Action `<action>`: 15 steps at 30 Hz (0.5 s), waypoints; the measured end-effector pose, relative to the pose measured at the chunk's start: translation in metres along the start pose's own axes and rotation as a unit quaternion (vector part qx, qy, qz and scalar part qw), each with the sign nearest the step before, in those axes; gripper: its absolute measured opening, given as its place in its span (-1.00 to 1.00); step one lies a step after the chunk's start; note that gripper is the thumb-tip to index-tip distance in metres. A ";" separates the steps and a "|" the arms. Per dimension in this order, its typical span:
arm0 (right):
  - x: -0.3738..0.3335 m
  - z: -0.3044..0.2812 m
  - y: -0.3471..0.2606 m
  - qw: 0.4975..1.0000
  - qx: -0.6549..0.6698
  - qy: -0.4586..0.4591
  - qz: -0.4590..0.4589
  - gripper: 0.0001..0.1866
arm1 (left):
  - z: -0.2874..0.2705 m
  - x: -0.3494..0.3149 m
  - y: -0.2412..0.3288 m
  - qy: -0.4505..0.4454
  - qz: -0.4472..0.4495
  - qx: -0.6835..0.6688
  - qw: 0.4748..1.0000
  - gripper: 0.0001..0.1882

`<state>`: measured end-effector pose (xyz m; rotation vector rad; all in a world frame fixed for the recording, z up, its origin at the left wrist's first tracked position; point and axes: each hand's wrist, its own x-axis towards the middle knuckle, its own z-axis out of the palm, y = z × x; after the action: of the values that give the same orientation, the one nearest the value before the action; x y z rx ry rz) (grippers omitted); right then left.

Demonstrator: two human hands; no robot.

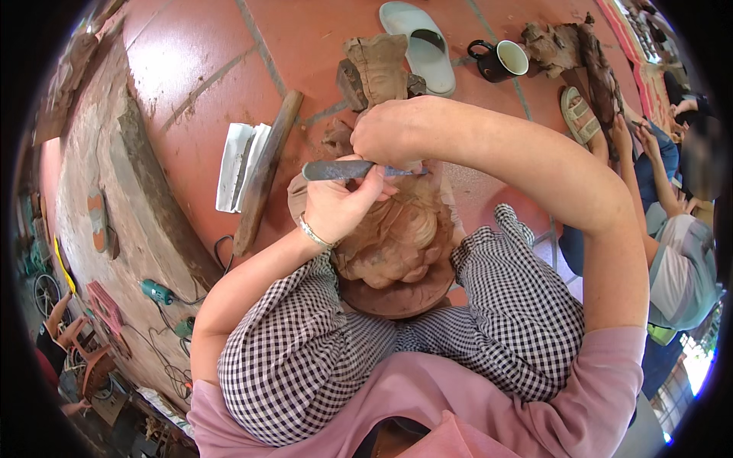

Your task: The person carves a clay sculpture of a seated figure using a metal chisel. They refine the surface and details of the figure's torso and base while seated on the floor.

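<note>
**Carved wooden piece (416, 229) held between the knees, both hands at work over it**

The brown carving sits between the person's legs, its rounded, lumpy folds toward the body and a disc-like base (398, 299) nearest the lap. Beyond the hands rises a carved block (378, 69); the join between the two is covered, so whether they are one piece cannot be told.

The left hand (340, 204), a bracelet (314, 231) at its wrist, has its fingers wrapped round the grey handle of a hand tool (336, 169). The bluish blade points rightward over the carving; contact at its tip is unclear. The right hand (384, 131) is bent down just above the blade, knuckles up. Its fingers are mostly hidden, and what they grip cannot be told.

Checked trousers (294, 343) frame the work. On the tiled floor (195, 114), to the left, a wooden stick (267, 172) lies beside folded white paper (238, 168). Farther left is a large wooden slab (107, 153) with a green power tool (156, 291). Ahead are a pale slipper (427, 57) and a black mug (496, 62); other people (679, 263) sit at far right.
</note>
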<state>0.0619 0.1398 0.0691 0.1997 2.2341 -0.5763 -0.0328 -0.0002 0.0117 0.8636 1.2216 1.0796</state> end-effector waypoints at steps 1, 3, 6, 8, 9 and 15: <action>0.002 0.000 0.002 1.000 -0.006 0.004 -0.010 -0.68 | -0.003 0.002 -0.001 0.000 0.003 0.006 1.000 -0.86; 0.007 0.000 0.008 1.000 0.002 0.012 -0.018 -0.69 | -0.013 0.008 -0.001 -0.007 0.018 0.049 0.999 -0.87; 0.008 0.000 0.010 0.999 0.032 0.017 -0.010 -0.70 | -0.016 0.009 -0.002 -0.008 0.020 0.049 0.999 -0.87; -0.007 -0.004 0.001 0.999 0.032 0.004 -0.010 -0.71 | -0.010 0.004 -0.001 -0.021 0.020 0.008 1.000 -0.87; -0.003 -0.001 0.002 1.000 0.023 0.012 -0.017 -0.72 | -0.009 0.002 -0.003 -0.027 0.021 -0.009 0.999 -0.87; -0.001 0.010 0.013 0.998 0.021 0.049 -0.025 -0.75 | -0.011 0.012 -0.006 -0.012 0.046 0.076 0.996 -0.87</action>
<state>0.0733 0.1471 0.0599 0.1991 2.3286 -0.6538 -0.0427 0.0097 0.0010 1.0567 1.2661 1.0562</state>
